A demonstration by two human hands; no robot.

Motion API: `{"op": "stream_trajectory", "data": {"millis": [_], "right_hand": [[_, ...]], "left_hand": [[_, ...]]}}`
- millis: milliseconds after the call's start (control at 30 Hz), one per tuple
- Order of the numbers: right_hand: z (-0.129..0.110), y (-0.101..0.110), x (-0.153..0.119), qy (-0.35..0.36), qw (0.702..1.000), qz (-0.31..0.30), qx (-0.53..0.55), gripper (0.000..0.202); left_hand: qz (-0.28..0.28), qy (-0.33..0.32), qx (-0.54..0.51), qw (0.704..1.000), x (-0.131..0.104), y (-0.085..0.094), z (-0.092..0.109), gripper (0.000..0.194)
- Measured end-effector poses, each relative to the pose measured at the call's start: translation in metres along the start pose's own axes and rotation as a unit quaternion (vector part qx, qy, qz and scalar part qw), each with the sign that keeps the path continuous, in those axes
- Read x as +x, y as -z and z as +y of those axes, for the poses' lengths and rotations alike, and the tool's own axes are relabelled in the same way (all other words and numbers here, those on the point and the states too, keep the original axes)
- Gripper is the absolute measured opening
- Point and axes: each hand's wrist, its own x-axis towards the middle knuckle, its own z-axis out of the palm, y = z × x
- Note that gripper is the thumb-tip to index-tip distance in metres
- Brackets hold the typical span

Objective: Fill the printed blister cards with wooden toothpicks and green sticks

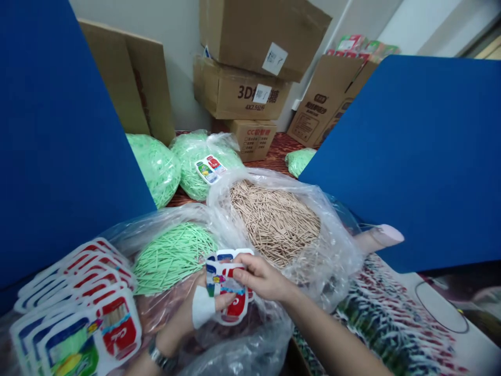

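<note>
On the left hand (222, 302) there is a white covering (202, 309), which looks smooth and plain, like a piece of cloth or tape, and it goes around the base of the thumb in a wide band with a quite straight edge. A little behind this hand, at the wrist, is worn a silver-coloured band (158, 357) with a shiny metal look, but its small details are too blurred to tell. The right hand (256, 274) is bare, and behind it the slim right forearm (321, 324) is also bare, with a smooth outline.
</note>
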Motion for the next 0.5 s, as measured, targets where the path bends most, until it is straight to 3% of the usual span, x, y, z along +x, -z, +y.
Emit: {"op": "stream_trajectory", "data": {"millis": [67,200,267,333,433,467,500], "right_hand": [[0.008,0.001,0.003,-0.002,0.998,0.056,0.003,0.031],[0.011,0.000,0.005,0.060,0.975,0.143,-0.161,0.030],[0.007,-0.002,0.003,0.108,0.957,0.141,-0.230,0.025],[0.005,0.003,0.000,0.140,0.948,0.098,-0.269,0.021],[0.010,0.037,-0.009,0.107,0.944,0.050,-0.307,0.027],[0.014,0.055,-0.012,0.069,0.938,0.062,-0.335,0.032],[0.019,0.075,-0.016,0.020,0.916,0.113,-0.383,0.033]], "left_hand": [[-0.005,0.027,0.024,0.999,-0.003,0.002,0.008,0.050],[0.028,-0.008,0.082,0.996,-0.005,0.003,0.009,0.019],[0.056,-0.016,0.095,0.994,-0.003,0.003,0.003,0.015],[0.079,-0.011,0.092,0.993,-0.001,0.002,-0.002,0.018],[0.097,0.002,0.085,0.992,0.000,0.003,-0.007,0.027],[0.104,0.010,0.086,0.991,0.000,0.004,-0.009,0.029],[0.117,0.016,0.090,0.989,-0.001,0.005,-0.010,0.029]]}}
